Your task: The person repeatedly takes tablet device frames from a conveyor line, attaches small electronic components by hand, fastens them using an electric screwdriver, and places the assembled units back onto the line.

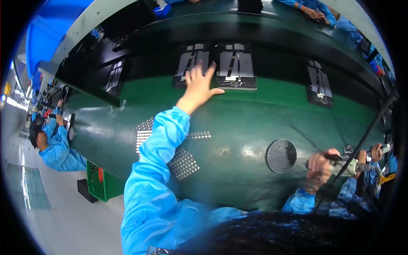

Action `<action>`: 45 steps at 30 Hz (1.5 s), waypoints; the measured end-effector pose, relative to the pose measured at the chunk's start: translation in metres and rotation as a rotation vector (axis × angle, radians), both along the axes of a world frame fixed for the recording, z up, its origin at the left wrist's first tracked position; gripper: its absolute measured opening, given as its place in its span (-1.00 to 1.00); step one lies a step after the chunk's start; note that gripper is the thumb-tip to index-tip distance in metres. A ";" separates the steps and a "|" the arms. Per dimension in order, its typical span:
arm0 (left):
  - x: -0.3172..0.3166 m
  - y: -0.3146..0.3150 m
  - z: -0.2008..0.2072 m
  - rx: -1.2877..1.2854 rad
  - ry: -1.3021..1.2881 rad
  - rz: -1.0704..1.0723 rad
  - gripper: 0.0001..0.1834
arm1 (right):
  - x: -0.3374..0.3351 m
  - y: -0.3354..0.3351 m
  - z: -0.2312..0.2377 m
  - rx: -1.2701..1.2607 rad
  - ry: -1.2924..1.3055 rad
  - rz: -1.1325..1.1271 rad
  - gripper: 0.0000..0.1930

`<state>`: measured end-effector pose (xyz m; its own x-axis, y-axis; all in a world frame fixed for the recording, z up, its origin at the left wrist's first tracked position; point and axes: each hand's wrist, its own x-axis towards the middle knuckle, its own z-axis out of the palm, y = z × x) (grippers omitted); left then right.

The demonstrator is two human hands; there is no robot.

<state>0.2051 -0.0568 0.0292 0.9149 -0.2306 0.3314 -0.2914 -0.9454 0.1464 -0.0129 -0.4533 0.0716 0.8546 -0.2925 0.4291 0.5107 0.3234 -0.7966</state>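
Note:
My left hand (199, 87) reaches forward with fingers spread and nothing in it. Its fingertips are over the gap between two opened flat devices, the left one (189, 63) and the right one (236, 68), like tablets with grey panels and dark frames. Whether the fingertips touch either is hard to tell. My right hand (318, 170) is closed and smeared by motion at the right. Beside it shows a pale, rod-like tool (349, 168); what my fingers hold is not plain. Left of that hand stands a round dark dish (281, 156) with a textured inside.
Another opened device (319, 83) lies right on the green bench (238, 127), and one more (114, 76) far left. Sheets of small silvery parts (183, 163) lie by my left sleeve. A co-worker's hands (369, 156) are at the right; a green bin (97, 182) stands lower left.

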 end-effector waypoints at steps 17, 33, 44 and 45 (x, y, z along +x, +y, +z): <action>-0.002 0.130 -0.022 -1.768 0.563 0.101 -0.51 | -0.017 -0.001 0.010 -0.105 0.326 -0.195 -0.67; -0.248 -0.039 0.012 -1.676 0.723 0.201 -0.28 | 0.001 0.043 -0.038 0.081 0.103 -0.149 -0.71; -0.223 -0.015 0.028 -0.534 0.650 -0.178 -0.34 | 0.011 0.061 -0.035 0.150 0.207 -0.128 -0.72; -0.211 -0.013 0.031 -0.554 0.576 -0.141 -0.44 | 0.011 0.061 -0.036 0.154 0.211 -0.127 -0.72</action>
